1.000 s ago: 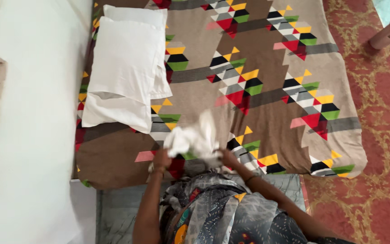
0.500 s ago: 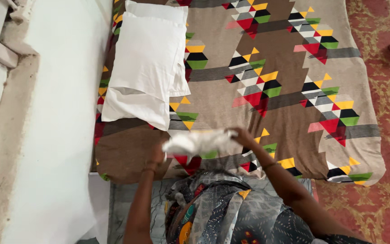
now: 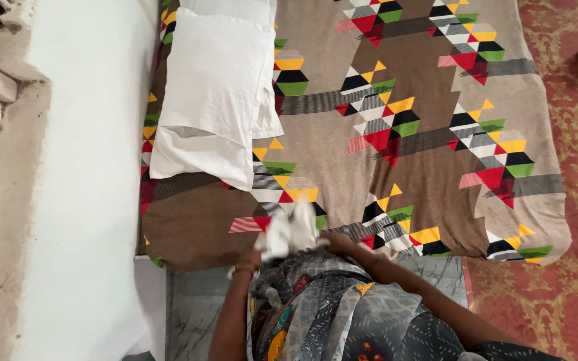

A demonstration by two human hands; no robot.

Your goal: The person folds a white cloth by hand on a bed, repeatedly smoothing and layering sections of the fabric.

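A bunched white cloth (image 3: pixel 289 232) is held up at the near edge of the bed, blurred by motion. My left hand (image 3: pixel 252 259) grips its lower left side, a bangle on that wrist. My right hand (image 3: pixel 332 242) grips its right side. Both hands are close together just above the bed's front edge, over the brown bedsheet (image 3: pixel 342 167) with coloured triangle patterns. My patterned grey garment fills the bottom of the view.
Two white pillows (image 3: pixel 215 93) lie stacked at the bed's left side. A white wall (image 3: pixel 81 187) runs along the left. A red patterned carpet (image 3: pixel 570 281) lies to the right, and grey marble floor (image 3: pixel 195 314) shows beneath me.
The cloth was stretched out sideways between my hands half a second ago. Now my hands have come together and lower, and the cloth is bunched up between them.
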